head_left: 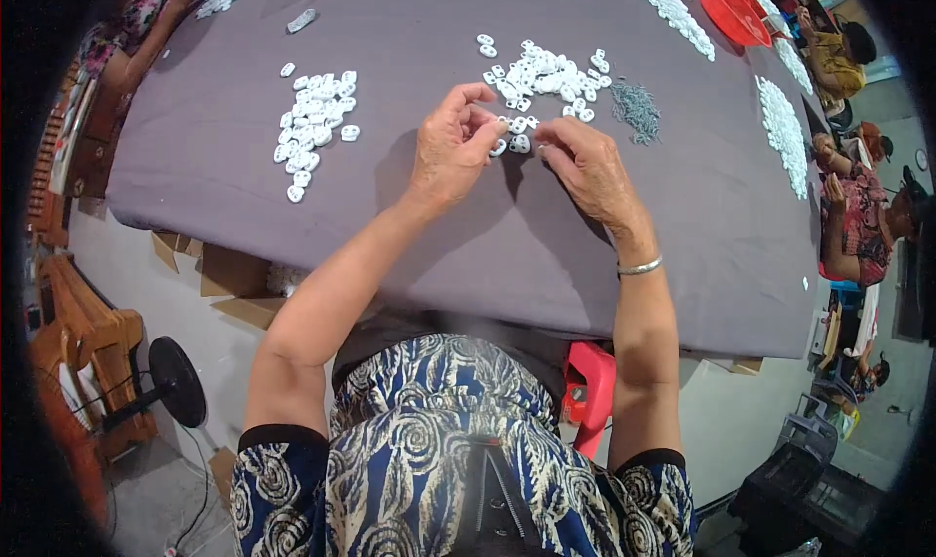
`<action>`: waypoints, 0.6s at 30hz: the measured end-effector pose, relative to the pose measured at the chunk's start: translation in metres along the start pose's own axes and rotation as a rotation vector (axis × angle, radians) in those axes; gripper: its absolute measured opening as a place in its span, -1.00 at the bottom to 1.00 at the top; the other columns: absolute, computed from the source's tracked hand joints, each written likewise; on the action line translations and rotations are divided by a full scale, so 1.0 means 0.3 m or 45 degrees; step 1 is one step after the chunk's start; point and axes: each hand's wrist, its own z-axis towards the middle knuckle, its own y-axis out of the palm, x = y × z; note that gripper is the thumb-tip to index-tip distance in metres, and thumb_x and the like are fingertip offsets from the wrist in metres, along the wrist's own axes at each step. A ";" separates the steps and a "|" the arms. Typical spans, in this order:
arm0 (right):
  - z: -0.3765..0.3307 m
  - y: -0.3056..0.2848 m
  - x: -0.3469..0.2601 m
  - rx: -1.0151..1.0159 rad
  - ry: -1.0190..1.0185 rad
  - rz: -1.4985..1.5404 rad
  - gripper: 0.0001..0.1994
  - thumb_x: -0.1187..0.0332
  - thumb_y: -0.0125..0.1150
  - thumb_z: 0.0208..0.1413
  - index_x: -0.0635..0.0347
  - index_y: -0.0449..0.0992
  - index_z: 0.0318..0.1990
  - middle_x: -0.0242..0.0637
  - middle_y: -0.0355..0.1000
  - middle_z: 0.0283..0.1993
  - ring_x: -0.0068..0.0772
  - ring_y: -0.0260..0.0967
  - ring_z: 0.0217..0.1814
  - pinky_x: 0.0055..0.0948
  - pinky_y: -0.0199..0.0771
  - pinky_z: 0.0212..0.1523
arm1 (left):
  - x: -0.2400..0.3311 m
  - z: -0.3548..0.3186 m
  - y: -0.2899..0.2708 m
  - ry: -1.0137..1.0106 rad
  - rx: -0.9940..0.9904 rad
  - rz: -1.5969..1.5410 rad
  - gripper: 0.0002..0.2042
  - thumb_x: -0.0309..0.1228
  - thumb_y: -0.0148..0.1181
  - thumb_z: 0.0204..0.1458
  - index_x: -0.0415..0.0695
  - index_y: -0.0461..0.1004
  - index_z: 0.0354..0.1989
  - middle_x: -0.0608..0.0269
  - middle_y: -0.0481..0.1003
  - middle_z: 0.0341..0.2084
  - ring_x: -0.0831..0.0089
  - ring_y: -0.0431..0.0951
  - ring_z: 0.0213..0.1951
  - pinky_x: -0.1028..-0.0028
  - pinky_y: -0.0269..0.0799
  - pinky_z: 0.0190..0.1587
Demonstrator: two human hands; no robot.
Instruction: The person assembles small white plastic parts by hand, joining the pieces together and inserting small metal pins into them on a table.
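My left hand point(450, 146) and my right hand point(588, 163) meet over the grey table cloth point(487, 255). Between their fingertips is a small white plastic piece point(515, 144), with the left fingers pinched on one side and the right fingers touching the other. Just beyond my fingers lies a pile of the same white pieces point(542, 77). A small heap of thin grey metal parts point(636, 109) sits to the right of that pile. A silver bangle is on my right wrist.
A second pile of white pieces point(314, 118) lies to the left. More white pieces run along the far right edge point(783, 128) beside a red basket point(731, 9). Other people sit at the right point(858, 216) and far left. A red stool point(590, 391) and a black fan point(175, 382) are below.
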 end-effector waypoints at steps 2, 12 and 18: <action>0.003 -0.007 -0.014 0.000 0.042 0.008 -0.92 0.49 0.14 0.03 0.29 0.47 -0.32 -0.21 0.41 -0.40 -0.26 0.39 -0.37 -0.35 0.37 -0.32 | -0.002 -0.001 -0.003 0.007 0.001 -0.005 -0.69 -0.60 0.16 0.05 -0.23 0.31 -0.03 0.36 0.40 -0.47 0.71 0.39 -0.50 0.71 0.34 -0.52; 0.000 -0.020 0.018 0.038 0.222 0.041 -0.89 0.48 0.19 0.01 0.29 0.53 -0.29 -0.27 0.46 -0.48 -0.49 0.37 -0.47 -0.47 0.37 -0.42 | 0.008 -0.004 0.001 0.002 -0.018 0.024 -0.69 -0.59 0.16 0.05 -0.22 0.32 -0.02 0.35 0.41 -0.47 0.71 0.39 -0.49 0.70 0.34 -0.54; 0.005 -0.075 0.035 0.108 0.303 0.008 -0.90 0.47 0.23 -0.02 0.25 0.56 -0.33 -0.34 0.45 -0.55 -0.53 0.35 -0.53 -0.53 0.35 -0.46 | 0.010 -0.001 0.002 -0.013 -0.008 -0.002 -0.69 -0.58 0.17 0.04 -0.21 0.32 -0.02 0.35 0.41 -0.47 0.71 0.39 -0.49 0.70 0.33 -0.54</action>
